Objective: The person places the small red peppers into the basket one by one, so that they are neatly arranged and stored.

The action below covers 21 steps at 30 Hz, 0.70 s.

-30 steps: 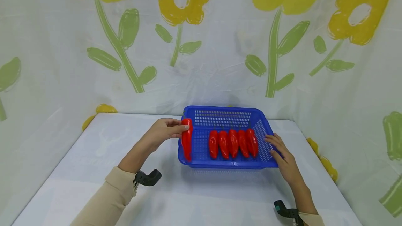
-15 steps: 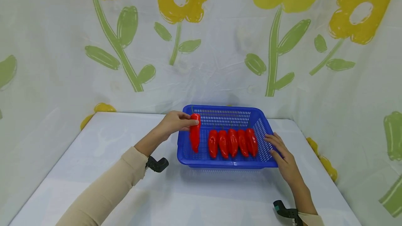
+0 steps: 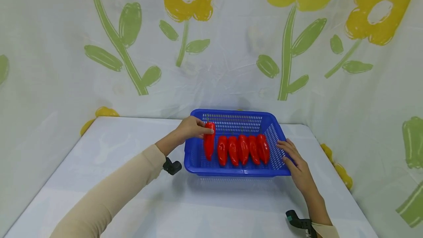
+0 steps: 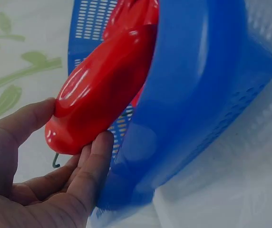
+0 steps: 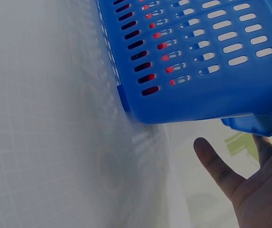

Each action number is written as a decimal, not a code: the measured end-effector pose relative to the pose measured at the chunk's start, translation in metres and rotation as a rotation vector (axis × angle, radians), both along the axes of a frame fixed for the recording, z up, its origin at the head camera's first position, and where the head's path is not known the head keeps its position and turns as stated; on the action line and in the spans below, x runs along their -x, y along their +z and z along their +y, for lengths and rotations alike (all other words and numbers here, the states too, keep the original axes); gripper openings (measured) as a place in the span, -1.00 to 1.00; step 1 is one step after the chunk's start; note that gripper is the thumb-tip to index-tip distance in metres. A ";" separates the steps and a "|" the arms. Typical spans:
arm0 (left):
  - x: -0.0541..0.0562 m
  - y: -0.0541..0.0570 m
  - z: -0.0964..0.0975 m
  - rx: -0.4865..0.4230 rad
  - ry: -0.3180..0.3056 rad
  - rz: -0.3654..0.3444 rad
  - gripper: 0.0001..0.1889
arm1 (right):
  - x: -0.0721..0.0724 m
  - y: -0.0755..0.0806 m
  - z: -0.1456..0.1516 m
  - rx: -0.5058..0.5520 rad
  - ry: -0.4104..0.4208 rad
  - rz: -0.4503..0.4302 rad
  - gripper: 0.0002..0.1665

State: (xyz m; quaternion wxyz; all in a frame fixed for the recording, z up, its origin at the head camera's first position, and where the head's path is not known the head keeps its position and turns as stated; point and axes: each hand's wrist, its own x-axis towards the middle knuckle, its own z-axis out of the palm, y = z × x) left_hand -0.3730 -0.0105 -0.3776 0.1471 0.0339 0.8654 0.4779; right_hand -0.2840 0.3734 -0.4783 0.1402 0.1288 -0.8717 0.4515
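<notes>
My left hand (image 3: 192,127) pinches a long red pepper (image 3: 209,146) near its stem end, thumb on one side and fingers on the other. That pepper (image 4: 98,90) points tip-down inside the left part of a blue plastic basket (image 3: 228,172); whether it touches the basket floor I cannot tell. Beside it, several more red peppers (image 3: 243,150) lie in a row, stems toward the far side. At the basket's right end my right hand (image 3: 299,168) rests on the rim with fingers extended. In the right wrist view its thumb (image 5: 219,166) stands straight, apart from the basket wall.
The basket stands on a white table (image 3: 138,194), near its far edge. A pale curtain (image 3: 231,65) printed with yellow flowers hangs behind and along both sides. Black camera mounts (image 3: 172,166) sit at both wrists.
My left hand has carried the pepper rightward from the basket's left rim to beside the row, then slightly down. My right hand stays on the rim. The head view has shifted slightly.
</notes>
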 end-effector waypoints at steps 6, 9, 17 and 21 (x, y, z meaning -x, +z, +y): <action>0.007 -0.007 0.013 0.097 -0.007 -0.006 -0.51 | 0.001 0.000 0.000 0.003 0.015 0.022 -0.51; 0.009 -0.009 0.016 0.140 -0.008 -0.009 -0.55 | 0.001 -0.001 -0.001 0.000 0.013 0.018 -0.51; 0.021 -0.007 0.024 0.172 0.011 -0.052 -0.52 | 0.001 0.003 -0.001 -0.017 -0.006 0.006 -0.50; 0.025 -0.008 0.031 0.166 0.022 -0.094 -0.38 | 0.000 0.001 0.000 -0.013 -0.005 0.004 -0.50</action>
